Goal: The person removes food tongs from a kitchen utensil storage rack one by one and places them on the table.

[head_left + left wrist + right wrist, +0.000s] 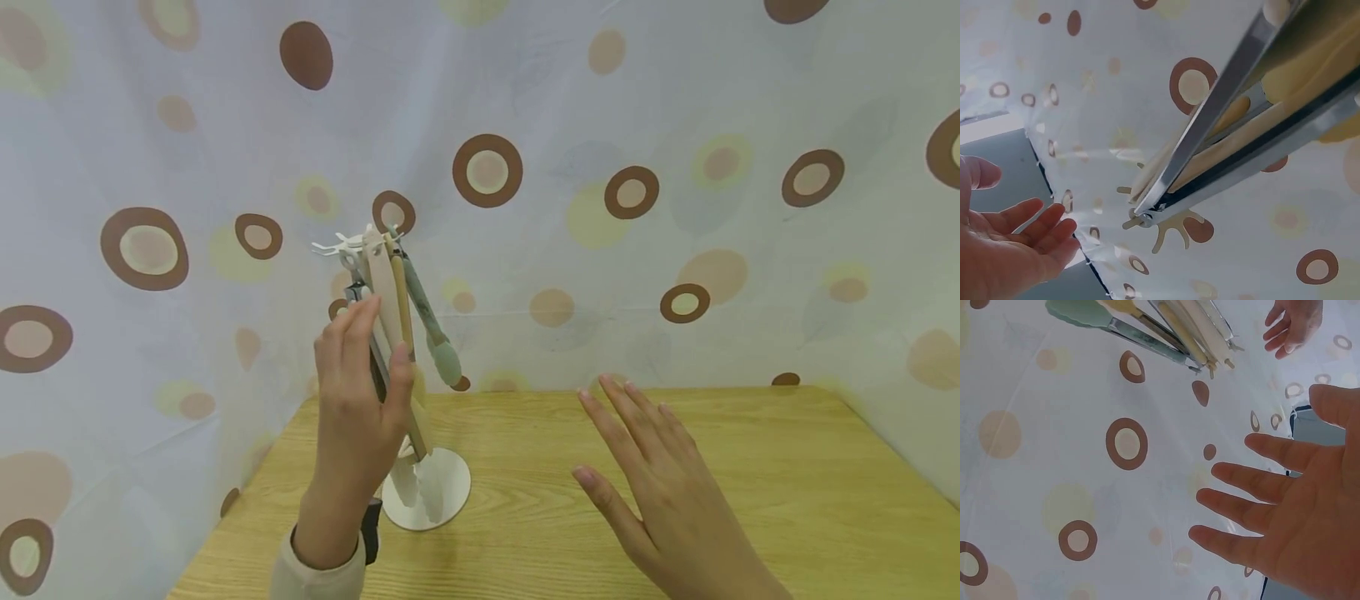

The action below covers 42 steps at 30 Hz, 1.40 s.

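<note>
A white utensil stand (454, 490) with a round base and a hooked top stands left of centre on the table, hung with several utensils. My left hand (351, 408) is raised in front of it, overlapping the stand in the head view. In the left wrist view the fingers (1041, 231) are loosely bent and hold nothing, apart from metal-armed tongs (1207, 106) hanging nearby. Green-tipped tongs (446, 360) hang on the stand's right side, beside a yellow-handled utensil (406, 310) and a beige handle (385, 279). My right hand (663, 487) hovers over the table's right half, fingers spread and holding nothing.
The wood-grain table (525, 533) runs back to a pale curtain (540, 100) patterned with brown and yellow spots. The curtain also rises along the left and right sides.
</note>
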### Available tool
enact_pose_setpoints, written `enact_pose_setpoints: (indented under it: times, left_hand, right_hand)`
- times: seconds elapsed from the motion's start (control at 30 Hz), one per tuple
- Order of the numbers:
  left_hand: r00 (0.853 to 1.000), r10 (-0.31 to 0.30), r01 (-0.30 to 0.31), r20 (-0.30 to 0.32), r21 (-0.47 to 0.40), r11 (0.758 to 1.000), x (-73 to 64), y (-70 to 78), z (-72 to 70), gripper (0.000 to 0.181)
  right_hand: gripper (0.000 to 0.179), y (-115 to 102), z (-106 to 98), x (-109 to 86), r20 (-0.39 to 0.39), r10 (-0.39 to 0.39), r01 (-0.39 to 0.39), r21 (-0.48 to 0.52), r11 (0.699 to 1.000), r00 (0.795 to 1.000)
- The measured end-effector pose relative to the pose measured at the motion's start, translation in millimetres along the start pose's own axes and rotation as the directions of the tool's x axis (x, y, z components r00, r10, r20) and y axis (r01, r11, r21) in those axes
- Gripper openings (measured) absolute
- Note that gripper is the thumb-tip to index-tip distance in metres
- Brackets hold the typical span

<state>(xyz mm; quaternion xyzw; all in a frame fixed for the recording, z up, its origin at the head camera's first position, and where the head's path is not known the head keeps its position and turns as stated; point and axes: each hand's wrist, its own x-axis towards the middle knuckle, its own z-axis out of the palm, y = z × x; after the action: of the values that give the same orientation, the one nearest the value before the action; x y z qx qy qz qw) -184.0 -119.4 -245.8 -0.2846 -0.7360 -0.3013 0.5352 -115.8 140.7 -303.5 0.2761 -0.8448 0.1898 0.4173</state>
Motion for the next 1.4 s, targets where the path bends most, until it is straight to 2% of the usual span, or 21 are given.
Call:
enact_pose_setpoints:
  times: [0.37, 0.73, 1.03, 1.2, 1.4]
  left_hand:
    - [0.998, 0.041, -0.039, -0.040, 0.043, 0.998, 24.8, -26.1, -3.4, 0.043]
    - [0.998, 0.063, -0.063, 0.003, 0.081, 0.995, 54.7, -64.2, -4.7, 0.039]
    - [0.990, 0.053, -0.068, 0.128, 0.113, 0.991, 71.3, -93.3, -9.7, 0.039]
    - [0.985, 0.042, -0.060, 0.168, 0.104, 0.993, 74.7, -101.2, -9.6, 0.038]
    - [0.976, 0.020, -0.031, 0.216, 0.048, 0.998, 76.0, -107.4, -9.0, 0.036]
  right_hand:
    - [0.061, 1, -1, 1.3, -0.004, -0.004, 0.004, -0.001, 1.000, 1.000]
    - [0.061, 2, 0, 1.3, -0.015, -0.008, 0.008, 0.006, 1.000, 1.000]
    - [0.061, 2, 2, 0.1, -0.028, -0.011, 0.011, -0.001, 1.000, 1.000]
    - [0.061, 2, 2, -0.5, -0.018, -0.006, 0.006, -0.001, 1.000, 1.000]
    - [0.061, 2, 2, -0.3, -0.023, -0.009, 0.009, 0.000, 1.000, 1.000]
